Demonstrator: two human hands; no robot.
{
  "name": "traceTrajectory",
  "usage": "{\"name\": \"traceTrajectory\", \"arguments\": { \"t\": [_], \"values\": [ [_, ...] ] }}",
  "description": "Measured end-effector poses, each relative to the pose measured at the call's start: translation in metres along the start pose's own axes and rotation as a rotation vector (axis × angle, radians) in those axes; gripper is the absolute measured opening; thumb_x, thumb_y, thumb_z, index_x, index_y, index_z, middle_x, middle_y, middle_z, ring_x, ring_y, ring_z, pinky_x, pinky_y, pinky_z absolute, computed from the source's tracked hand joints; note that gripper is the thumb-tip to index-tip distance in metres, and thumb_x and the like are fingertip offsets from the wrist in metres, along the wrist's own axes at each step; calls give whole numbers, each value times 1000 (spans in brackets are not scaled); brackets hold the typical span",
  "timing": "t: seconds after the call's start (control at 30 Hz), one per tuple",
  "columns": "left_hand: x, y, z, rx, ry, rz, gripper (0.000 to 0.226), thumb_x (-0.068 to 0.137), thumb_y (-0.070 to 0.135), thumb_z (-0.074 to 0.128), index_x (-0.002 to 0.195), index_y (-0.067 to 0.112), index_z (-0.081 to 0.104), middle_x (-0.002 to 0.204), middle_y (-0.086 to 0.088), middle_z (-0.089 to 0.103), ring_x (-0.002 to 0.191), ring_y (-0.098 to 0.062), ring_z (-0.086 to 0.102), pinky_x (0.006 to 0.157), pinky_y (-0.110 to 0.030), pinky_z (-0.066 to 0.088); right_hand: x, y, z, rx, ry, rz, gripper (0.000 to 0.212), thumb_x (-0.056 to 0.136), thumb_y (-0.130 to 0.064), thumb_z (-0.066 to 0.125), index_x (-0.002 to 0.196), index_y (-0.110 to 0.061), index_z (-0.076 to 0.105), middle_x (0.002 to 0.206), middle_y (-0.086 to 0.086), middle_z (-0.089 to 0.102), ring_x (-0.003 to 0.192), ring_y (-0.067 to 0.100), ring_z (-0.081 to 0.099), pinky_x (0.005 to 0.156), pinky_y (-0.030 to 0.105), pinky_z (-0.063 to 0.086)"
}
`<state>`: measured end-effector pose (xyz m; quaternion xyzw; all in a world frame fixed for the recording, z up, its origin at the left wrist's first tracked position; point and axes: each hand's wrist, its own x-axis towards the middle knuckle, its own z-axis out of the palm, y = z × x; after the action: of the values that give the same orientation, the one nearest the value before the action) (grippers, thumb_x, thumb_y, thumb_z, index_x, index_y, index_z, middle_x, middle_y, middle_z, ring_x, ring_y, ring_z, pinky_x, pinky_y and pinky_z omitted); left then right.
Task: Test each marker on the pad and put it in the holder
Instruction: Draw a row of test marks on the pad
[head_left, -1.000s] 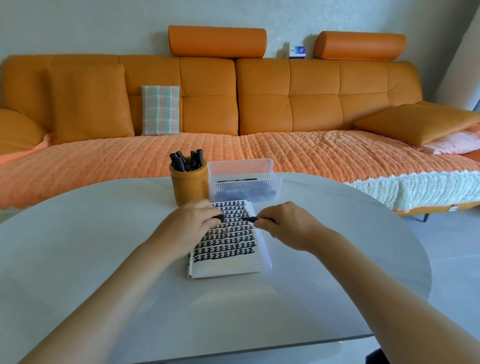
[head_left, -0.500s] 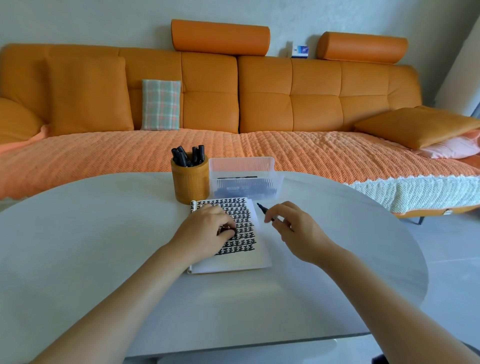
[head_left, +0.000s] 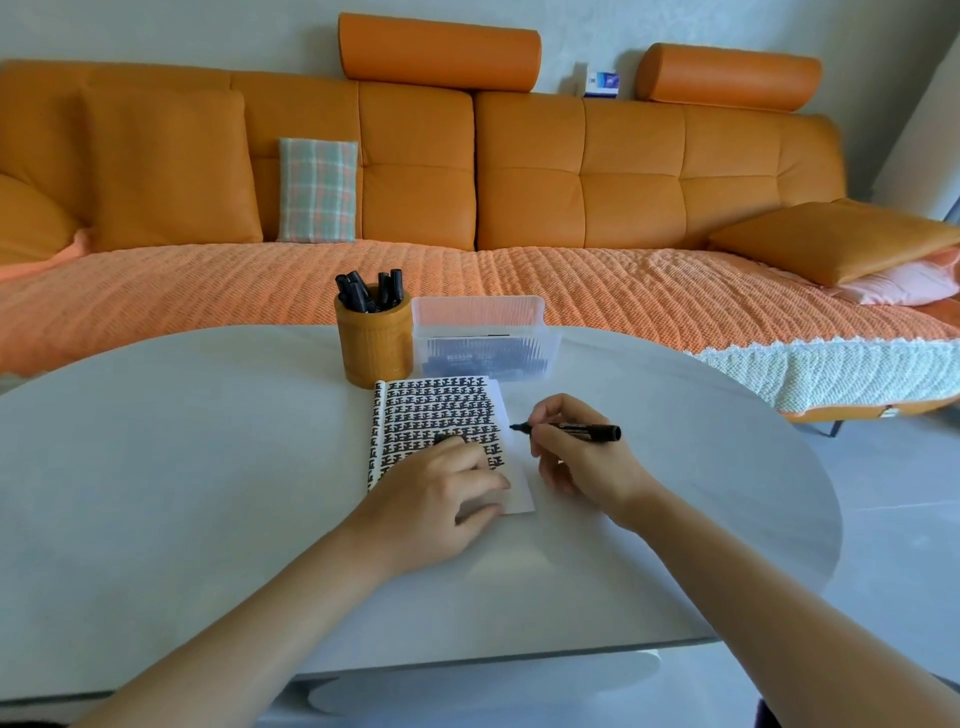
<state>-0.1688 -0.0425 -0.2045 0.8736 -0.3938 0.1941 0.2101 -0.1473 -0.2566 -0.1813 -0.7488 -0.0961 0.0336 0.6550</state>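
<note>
The right hand (head_left: 576, 457) is pinching a black marker (head_left: 571, 430) between thumb and fingers, near its front end. The marker is lying almost level, with its bare tip pointing left at the right edge of the pad (head_left: 436, 410). The tip is hovering just beside the paper, not touching it as far as can be told. That grip near the tip is giving control for a short test stroke.

The left hand (head_left: 441, 499) is resting on the lower part of the pad, fingers curled, and it is pinching a small dark thing at its fingertips, probably the cap (head_left: 447, 439). Its weight is likely pinning the pad so the paper is not sliding under the stroke, and the cap is staying close for closing the marker afterwards.

The pad is lying flat on the surface (head_left: 182, 467), most of the page filled with rows of black marks, so free paper is getting scarce; the white margin at the right looks the likeliest spot.

Behind the pad, the holder (head_left: 374, 338) is standing upright with several markers in it, caps up. Just beside it, a clear box (head_left: 483, 332) is holding more markers, presumably those waiting for a test. Both are sitting within easy reach.
</note>
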Motion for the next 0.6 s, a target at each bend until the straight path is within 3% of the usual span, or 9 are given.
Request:
{"name": "traceTrajectory", "arguments": {
  "t": [0.1, 0.23, 0.6],
  "values": [
    [-3, 2, 2, 34, -3, 29, 15, 89, 29, 62, 96, 19, 72, 83, 4, 52, 79, -12, 45, 62, -29, 43, 0, 2, 1, -51, -11, -13, 13, 90, 3, 56, 99, -6, 58, 75, 14, 64, 54, 25, 55, 44, 23, 37],
    [-6, 3, 4, 56, 7, 20, 16, 93, 29, 59, 97, 21, 72, 86, 4, 51, 80, -12, 43, 62, -30, 41, 4, 6, 3, -124, 24, -8, 10, 85, 1, 68, 81, -3, 59, 62, 8, 61, 51, 19, 51, 48, 25, 39],
    [-7, 4, 4, 28, 1, -20, 15, 89, 26, 60, 93, 19, 72, 83, 4, 49, 79, -14, 41, 63, -25, 35, 4, 12, 11, -268, 14, -50, 27, 81, -5, 74, 66, -12, 53, 62, -2, 60, 53, 12, 50, 51, 24, 39]
  ]
}}
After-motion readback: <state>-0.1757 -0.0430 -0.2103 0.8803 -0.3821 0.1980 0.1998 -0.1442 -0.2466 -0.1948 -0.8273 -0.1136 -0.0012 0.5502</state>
